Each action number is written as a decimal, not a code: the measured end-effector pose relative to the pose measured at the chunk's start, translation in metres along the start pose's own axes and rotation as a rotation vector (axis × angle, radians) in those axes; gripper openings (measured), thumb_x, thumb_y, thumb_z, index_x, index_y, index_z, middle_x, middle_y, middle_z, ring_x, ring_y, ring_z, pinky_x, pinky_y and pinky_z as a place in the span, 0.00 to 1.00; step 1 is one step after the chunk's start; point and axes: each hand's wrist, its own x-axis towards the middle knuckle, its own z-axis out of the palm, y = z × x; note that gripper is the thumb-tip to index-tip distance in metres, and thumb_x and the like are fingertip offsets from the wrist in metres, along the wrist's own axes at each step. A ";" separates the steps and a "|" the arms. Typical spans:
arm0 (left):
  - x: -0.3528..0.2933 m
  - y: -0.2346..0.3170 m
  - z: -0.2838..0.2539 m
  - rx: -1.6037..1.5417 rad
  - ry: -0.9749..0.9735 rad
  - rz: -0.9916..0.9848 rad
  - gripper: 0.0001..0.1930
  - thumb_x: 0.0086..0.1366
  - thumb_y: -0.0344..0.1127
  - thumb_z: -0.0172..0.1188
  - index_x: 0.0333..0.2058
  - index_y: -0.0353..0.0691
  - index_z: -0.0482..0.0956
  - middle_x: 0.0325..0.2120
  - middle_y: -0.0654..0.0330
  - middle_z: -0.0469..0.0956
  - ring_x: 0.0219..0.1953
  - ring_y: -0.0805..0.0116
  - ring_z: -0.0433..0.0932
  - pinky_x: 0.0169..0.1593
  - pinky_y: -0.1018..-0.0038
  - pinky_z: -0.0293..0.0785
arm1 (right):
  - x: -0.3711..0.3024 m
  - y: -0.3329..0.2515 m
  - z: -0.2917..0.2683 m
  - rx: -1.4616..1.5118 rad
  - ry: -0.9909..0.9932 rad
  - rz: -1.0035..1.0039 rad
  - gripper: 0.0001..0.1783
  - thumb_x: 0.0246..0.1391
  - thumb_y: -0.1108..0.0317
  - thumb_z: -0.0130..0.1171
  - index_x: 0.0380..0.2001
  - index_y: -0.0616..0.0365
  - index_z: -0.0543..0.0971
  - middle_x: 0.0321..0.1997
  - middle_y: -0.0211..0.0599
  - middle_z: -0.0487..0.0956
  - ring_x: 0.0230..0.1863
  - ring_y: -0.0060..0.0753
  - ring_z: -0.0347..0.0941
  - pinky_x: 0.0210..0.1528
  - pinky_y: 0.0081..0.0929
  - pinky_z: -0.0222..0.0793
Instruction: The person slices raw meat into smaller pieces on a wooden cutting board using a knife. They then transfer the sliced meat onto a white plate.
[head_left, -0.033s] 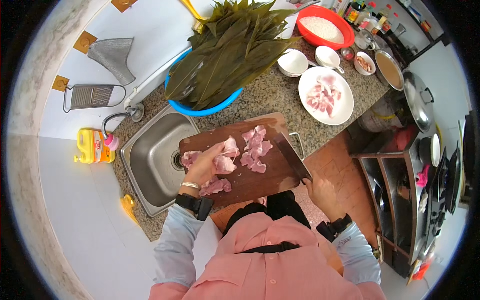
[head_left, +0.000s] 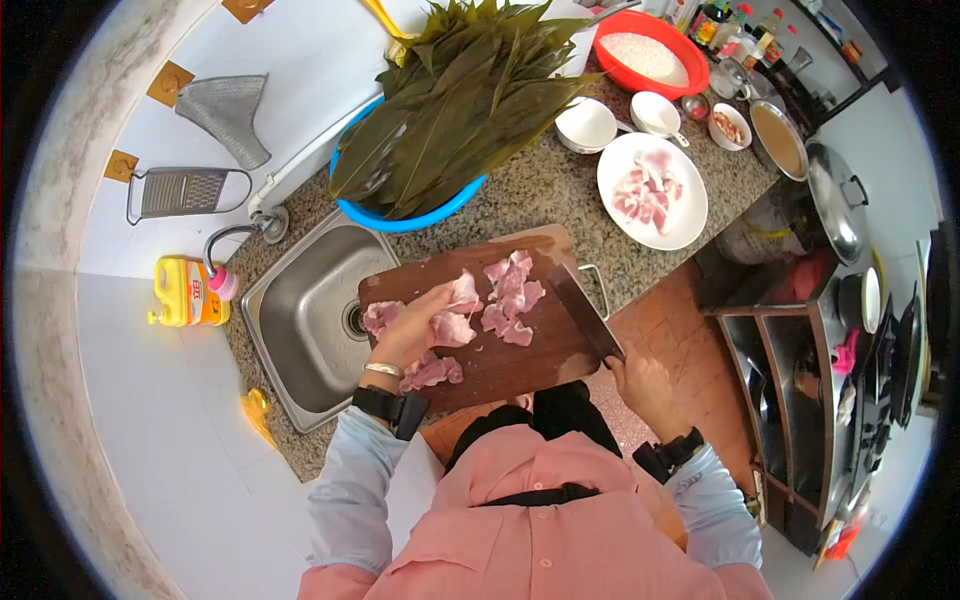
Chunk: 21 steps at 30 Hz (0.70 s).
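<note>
My left hand (head_left: 407,332) is closed on a piece of raw meat (head_left: 454,330) over the left half of a brown wooden cutting board (head_left: 500,377). More raw meat (head_left: 432,372) lies by its wrist, and some shows beyond its fingers. To the right of that hand, several cut pieces of pink meat (head_left: 513,298) lie in a cluster. My right hand (head_left: 644,392) grips the handle of a cleaver (head_left: 580,308) at the board's right edge. Its dark blade rests along the board, pointing away from me and apart from the meat.
The board overlaps a steel sink (head_left: 310,330). Behind are a blue basin (head_left: 420,222) heaped with long green leaves (head_left: 440,130), a white plate (head_left: 690,225) of sliced meat, small white bowls (head_left: 586,124) and a red basin (head_left: 612,68) of rice. A shelf unit (head_left: 790,400) stands right.
My left hand and the meat in it have shifted very slightly to the right. My right hand and the cleaver stay where they were.
</note>
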 end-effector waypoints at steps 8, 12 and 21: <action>0.014 -0.025 0.009 1.236 0.502 0.342 0.22 0.62 0.39 0.58 0.56 0.53 0.71 0.30 0.51 0.81 0.31 0.48 0.80 0.34 0.58 0.74 | -0.001 -0.007 -0.006 0.034 -0.017 0.021 0.14 0.59 0.60 0.55 0.38 0.61 0.69 0.21 0.60 0.76 0.25 0.67 0.74 0.27 0.57 0.70; 0.008 -0.037 0.036 1.348 0.344 0.584 0.14 0.57 0.42 0.64 0.39 0.42 0.77 0.28 0.54 0.78 0.30 0.53 0.78 0.32 0.63 0.72 | 0.001 -0.006 -0.006 0.025 -0.042 0.042 0.14 0.59 0.60 0.54 0.39 0.61 0.70 0.23 0.61 0.77 0.27 0.67 0.74 0.28 0.57 0.69; 0.022 -0.069 0.029 0.837 0.204 0.294 0.13 0.59 0.36 0.63 0.41 0.39 0.74 0.38 0.60 0.77 0.37 0.63 0.79 0.36 0.68 0.74 | 0.001 -0.008 -0.010 0.030 -0.066 0.071 0.15 0.59 0.59 0.54 0.39 0.60 0.70 0.24 0.61 0.77 0.28 0.67 0.75 0.29 0.57 0.70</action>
